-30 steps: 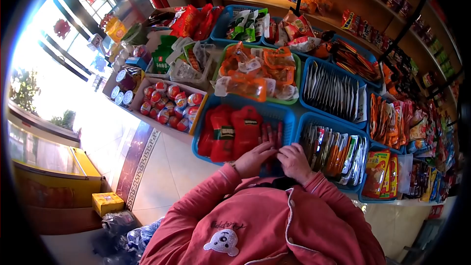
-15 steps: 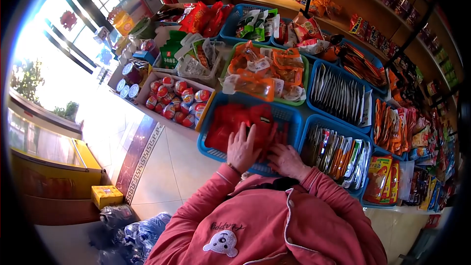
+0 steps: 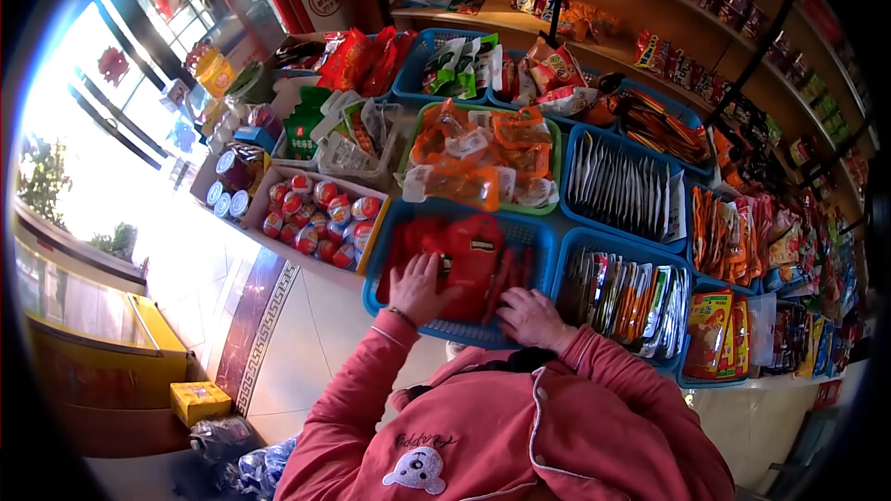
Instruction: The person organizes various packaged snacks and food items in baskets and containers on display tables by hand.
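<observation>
In front of me is a blue plastic basket holding red snack packets, some standing in a row on the right side. My left hand rests on the red packets at the left, its fingers stretched out over them. At the basket's front right corner is my right hand, fingers slightly apart and bent toward the edge of the packets; its thumb is hidden. Both hands touch or nearly touch the packets, which are a little blurred.
A box of egg-shaped sweets stands left of the basket. Behind it is a green basket of orange packets. Blue baskets of upright packets line the right. A yellow box sits on the floor at lower left.
The view has shifted slightly, so the display sits further left. My left hand has moved left and toward me over the red packets, which show more upright on the right side.
</observation>
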Demonstrator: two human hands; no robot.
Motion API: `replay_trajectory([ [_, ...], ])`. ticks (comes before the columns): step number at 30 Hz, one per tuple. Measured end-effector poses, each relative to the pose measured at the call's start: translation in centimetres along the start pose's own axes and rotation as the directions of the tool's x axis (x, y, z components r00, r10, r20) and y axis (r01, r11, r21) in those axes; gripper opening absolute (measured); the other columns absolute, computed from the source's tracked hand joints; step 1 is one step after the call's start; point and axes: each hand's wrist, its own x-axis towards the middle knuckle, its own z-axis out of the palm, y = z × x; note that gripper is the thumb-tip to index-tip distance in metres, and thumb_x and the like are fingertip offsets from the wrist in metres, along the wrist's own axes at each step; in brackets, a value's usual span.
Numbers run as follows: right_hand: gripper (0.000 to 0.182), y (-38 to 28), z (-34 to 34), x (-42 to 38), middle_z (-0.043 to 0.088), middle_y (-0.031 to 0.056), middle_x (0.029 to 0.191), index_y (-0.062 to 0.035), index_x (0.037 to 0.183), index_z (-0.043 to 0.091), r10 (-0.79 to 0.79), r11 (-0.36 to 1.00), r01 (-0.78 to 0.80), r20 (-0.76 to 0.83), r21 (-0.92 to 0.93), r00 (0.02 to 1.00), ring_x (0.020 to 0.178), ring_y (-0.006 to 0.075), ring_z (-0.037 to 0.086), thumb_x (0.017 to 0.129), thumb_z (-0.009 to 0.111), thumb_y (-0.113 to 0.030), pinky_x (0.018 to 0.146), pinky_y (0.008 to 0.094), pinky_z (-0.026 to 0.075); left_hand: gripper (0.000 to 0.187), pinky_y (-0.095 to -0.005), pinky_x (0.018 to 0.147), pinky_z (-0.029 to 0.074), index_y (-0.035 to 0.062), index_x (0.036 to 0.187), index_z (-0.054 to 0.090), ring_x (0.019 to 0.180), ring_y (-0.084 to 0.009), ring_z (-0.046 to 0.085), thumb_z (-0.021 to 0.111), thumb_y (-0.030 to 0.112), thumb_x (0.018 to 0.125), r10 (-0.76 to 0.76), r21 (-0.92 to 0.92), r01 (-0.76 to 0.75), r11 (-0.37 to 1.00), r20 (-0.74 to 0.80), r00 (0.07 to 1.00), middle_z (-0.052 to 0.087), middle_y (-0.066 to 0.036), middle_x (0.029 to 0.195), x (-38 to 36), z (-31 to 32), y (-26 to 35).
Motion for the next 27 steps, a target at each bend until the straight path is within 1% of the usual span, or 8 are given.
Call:
replay_trajectory([
  [7,0.023,-0.4,-0.4,0.3,0.058,0.0073,0.111,-0.0105,0.096,0.065,0.012,1.000,-0.012,-0.031,0.018,0.999,0.109,0.0260,0.051,0.082,0.061,-0.028,0.089,0.0401,0.041,0.027,-0.0413,0.090,0.044,0.0067,0.103,0.064,0.105,-0.0315,0.056,0.064,0.019,0.079,0.274,-0.133,-0.326,0.936,-0.307,0.911,0.059,-0.010,0.114,8.6,-5.7,-2.5],
  [12,0.020,-0.9,-0.9,0.4,0.059,0.0056,0.106,-0.0108,0.094,0.065,0.101,0.994,-0.101,-0.014,0.044,0.995,0.104,0.0253,0.051,0.081,0.059,-0.026,0.087,0.0386,0.042,0.055,-0.0572,0.099,0.028,0.0113,0.127,0.053,0.123,-0.0276,0.042,0.070,0.031,0.078,0.313,0.215,-0.252,0.944,-0.334,0.889,0.052,-0.006,0.127,15.2,-3.4,-2.2],
  [17,0.019,-1.4,-1.3,0.4,0.059,0.0052,0.105,-0.0106,0.094,0.066,0.139,0.988,-0.134,-0.065,0.073,0.988,0.103,0.0245,0.052,0.081,0.058,-0.023,0.087,0.0373,0.042,0.043,-0.0466,0.093,0.039,0.0140,0.116,0.058,0.107,-0.0290,0.053,0.069,0.029,0.077,0.356,0.194,-0.305,0.932,-0.340,0.871,0.058,-0.008,0.108,15.2,-2.4,-3.1],
  [19,0.018,-1.4,-1.3,0.2,0.059,0.0058,0.105,-0.0101,0.093,0.066,0.124,0.991,-0.119,-0.081,0.066,0.989,0.104,0.0242,0.052,0.081,0.058,-0.022,0.088,0.0374,0.042,0.037,-0.0417,0.081,0.046,0.0113,0.105,0.064,0.097,-0.0312,0.058,0.070,0.031,0.075,0.201,-0.074,-0.219,0.973,-0.195,0.960,0.061,-0.010,0.099,15.1,-2.4,-4.2],
  [20,0.018,-1.3,-1.4,0.2,0.059,0.0063,0.105,-0.0096,0.093,0.066,0.098,0.994,-0.093,-0.092,0.055,0.991,0.104,0.0239,0.052,0.082,0.059,-0.022,0.088,0.0375,0.042,0.033,-0.0418,0.072,0.049,0.0077,0.095,0.065,0.093,-0.0325,0.058,0.072,0.031,0.072,0.271,-0.139,-0.337,0.931,-0.353,0.896,0.060,-0.013,0.096,15.4,-2.7,-4.7],
  [22,0.017,-1.1,-1.5,0.3,0.059,0.0069,0.104,-0.0091,0.092,0.066,0.077,0.996,-0.074,-0.062,0.055,0.995,0.103,0.0239,0.052,0.082,0.059,-0.022,0.087,0.0377,0.043,0.028,-0.0398,0.067,0.050,0.0047,0.097,0.060,0.082,-0.0319,0.062,0.070,0.023,0.078,0.106,-0.267,-0.277,0.923,-0.516,0.850,0.064,-0.015,0.090,16.5,-3.0,-5.8],
  [25,0.016,-0.9,-1.4,0.3,0.059,0.0082,0.103,-0.0079,0.090,0.065,0.027,0.998,-0.026,-0.038,0.049,0.999,0.102,0.0243,0.053,0.083,0.060,-0.021,0.087,0.0382,0.043,0.025,-0.0364,0.063,0.050,0.0026,0.104,0.055,0.073,-0.0317,0.065,0.063,0.016,0.085,-0.176,-0.708,-0.166,0.687,-0.383,0.907,0.066,-0.017,0.082,16.9,-5.4,-5.8],
  [27,0.015,-0.4,-0.8,0.1,0.057,0.0075,0.098,-0.0091,0.085,0.062,-0.020,0.997,0.031,-0.164,0.064,0.986,0.098,0.0264,0.053,0.076,0.063,-0.021,0.081,0.0388,0.043,0.025,-0.0371,0.065,0.050,0.0012,0.106,0.053,0.076,-0.0323,0.065,0.060,0.014,0.085,-0.181,-0.690,-0.143,0.709,-0.375,0.909,0.066,-0.017,0.083,16.0,-6.2,-4.2],
])
